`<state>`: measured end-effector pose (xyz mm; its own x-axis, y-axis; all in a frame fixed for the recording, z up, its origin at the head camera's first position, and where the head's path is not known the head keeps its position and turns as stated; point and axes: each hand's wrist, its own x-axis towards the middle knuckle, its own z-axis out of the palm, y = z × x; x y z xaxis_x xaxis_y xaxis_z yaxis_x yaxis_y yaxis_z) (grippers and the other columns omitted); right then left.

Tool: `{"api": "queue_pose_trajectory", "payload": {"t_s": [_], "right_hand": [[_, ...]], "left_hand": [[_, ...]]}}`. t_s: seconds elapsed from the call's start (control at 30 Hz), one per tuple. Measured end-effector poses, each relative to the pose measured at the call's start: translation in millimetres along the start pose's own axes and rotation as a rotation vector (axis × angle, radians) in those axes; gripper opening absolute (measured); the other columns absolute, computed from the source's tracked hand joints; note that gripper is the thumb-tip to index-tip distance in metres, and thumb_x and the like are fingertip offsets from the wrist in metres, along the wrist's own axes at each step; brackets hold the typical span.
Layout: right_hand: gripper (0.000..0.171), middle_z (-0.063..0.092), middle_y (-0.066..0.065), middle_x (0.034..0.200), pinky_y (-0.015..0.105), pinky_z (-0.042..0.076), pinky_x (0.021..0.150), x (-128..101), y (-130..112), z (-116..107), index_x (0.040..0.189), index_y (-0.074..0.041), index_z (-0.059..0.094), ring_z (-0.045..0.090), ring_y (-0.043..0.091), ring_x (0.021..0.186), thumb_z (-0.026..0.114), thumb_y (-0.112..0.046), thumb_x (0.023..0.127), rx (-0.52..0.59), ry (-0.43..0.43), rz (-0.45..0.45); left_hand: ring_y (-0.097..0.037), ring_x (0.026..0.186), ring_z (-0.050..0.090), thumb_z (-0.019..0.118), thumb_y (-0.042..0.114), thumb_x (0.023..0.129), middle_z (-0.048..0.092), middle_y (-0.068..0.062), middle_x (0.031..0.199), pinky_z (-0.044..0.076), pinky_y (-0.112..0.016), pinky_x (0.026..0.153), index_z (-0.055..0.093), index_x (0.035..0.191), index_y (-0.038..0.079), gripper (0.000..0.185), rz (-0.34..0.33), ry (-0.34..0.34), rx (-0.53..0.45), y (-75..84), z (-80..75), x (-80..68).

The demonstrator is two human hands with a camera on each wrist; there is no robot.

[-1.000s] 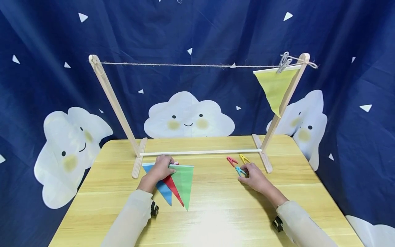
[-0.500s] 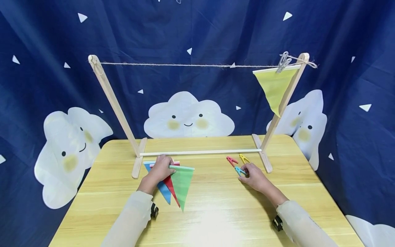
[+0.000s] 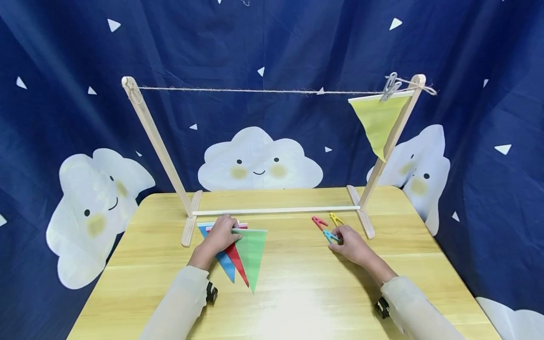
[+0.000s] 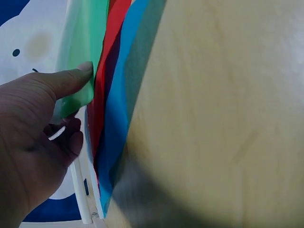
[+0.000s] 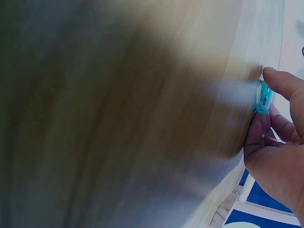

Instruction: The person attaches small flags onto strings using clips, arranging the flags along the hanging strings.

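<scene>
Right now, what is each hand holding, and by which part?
Left hand pinches the green pennant at its top edge. Right hand pinches the blue clothespin by one end.

**Pale sleeves, bare hands, a dark unit at each wrist**

Both forearms are covered by long sleeves of a pale cream, slightly sheer-looking fabric, plain and without print, buttons or visible seams. The left sleeve [image 3: 178, 304] ends at the wrist in a soft, unbanded cuff; the right sleeve [image 3: 418, 309] ends the same way. The left hand [image 3: 221, 234] and right hand [image 3: 352, 244] are bare: no gloves, rings or watch show. Fingernails are short and unpainted in the wrist views. Strapped under each wrist sits a small black device, the left one [image 3: 210, 292] with a rounded, lens-like part, the right one [image 3: 382, 307] blocky and dark.
</scene>
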<state>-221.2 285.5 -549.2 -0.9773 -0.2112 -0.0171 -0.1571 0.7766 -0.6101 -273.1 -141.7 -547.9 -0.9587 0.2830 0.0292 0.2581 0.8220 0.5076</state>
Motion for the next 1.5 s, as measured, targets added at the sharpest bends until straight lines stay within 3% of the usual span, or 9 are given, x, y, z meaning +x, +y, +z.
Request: {"api": "queue_pose_trajectory", "payload": {"t_s": [0.27, 0.43, 0.7, 1.13, 1.5], "right_hand": [[0.028, 0.062, 0.01, 0.099, 0.034, 0.052, 0.078, 0.1, -1.4, 1.0, 0.105, 0.001, 0.065, 0.058, 0.019, 0.089, 0.082, -0.012, 0.087, 0.007, 0.002, 0.0], [0.027, 0.062, 0.01, 0.099, 0.032, 0.051, 0.077, -0.5, -1.2, 0.2, 0.105, 0.0, 0.065, 0.057, 0.019, 0.089, 0.082, -0.01, 0.087, 0.012, 0.01, -0.004], [0.028, 0.065, 0.009, 0.098, 0.028, 0.052, 0.074, -1.7, -1.3, -0.6, 0.106, -0.001, 0.067, 0.06, 0.018, 0.088, 0.083, -0.011, 0.085, 0.052, 0.035, 0.022], [0.029, 0.065, 0.008, 0.094, 0.024, 0.05, 0.069, -4.4, -2.5, -0.6, 0.107, -0.001, 0.066, 0.058, 0.016, 0.084, 0.083, -0.01, 0.085, 0.093, 0.042, 0.018], [0.018, 0.062, 0.009, 0.094, 0.02, 0.049, 0.066, -4.0, -3.1, -4.4, 0.104, 0.001, 0.065, 0.056, 0.014, 0.082, 0.075, 0.0, 0.089, 0.117, 0.1, -0.06]], "left_hand": [[-0.02, 0.081, 0.053, 0.084, 0.009, 0.084, 0.06, -0.004, 0.089, 0.047, -0.034, 0.072, 0.07, 0.081, 0.01, 0.015, 0.013, 0.028, -0.152, -2.6, 0.1, -5.9], [-0.018, 0.081, 0.058, 0.082, 0.009, 0.087, 0.069, -0.003, 0.094, 0.049, -0.033, 0.072, 0.074, 0.089, 0.013, 0.009, -0.033, 0.054, -0.256, -3.6, 0.2, -8.6], [-0.015, 0.073, 0.06, 0.08, 0.01, 0.09, 0.073, -0.004, 0.09, 0.05, -0.028, 0.065, 0.077, 0.097, 0.013, 0.008, -0.075, 0.069, -0.427, 0.4, -2.2, -11.3], [-0.014, 0.068, 0.059, 0.077, 0.011, 0.093, 0.069, -0.003, 0.078, 0.049, -0.025, 0.064, 0.075, 0.098, 0.009, 0.006, -0.062, 0.057, -0.533, 2.8, -2.4, -13.1], [-0.013, 0.063, 0.055, 0.077, 0.014, 0.094, 0.06, -0.001, 0.069, 0.046, -0.024, 0.059, 0.075, 0.1, 0.01, 0.008, -0.057, 0.082, -0.536, 7.7, -4.7, -15.8]]}}
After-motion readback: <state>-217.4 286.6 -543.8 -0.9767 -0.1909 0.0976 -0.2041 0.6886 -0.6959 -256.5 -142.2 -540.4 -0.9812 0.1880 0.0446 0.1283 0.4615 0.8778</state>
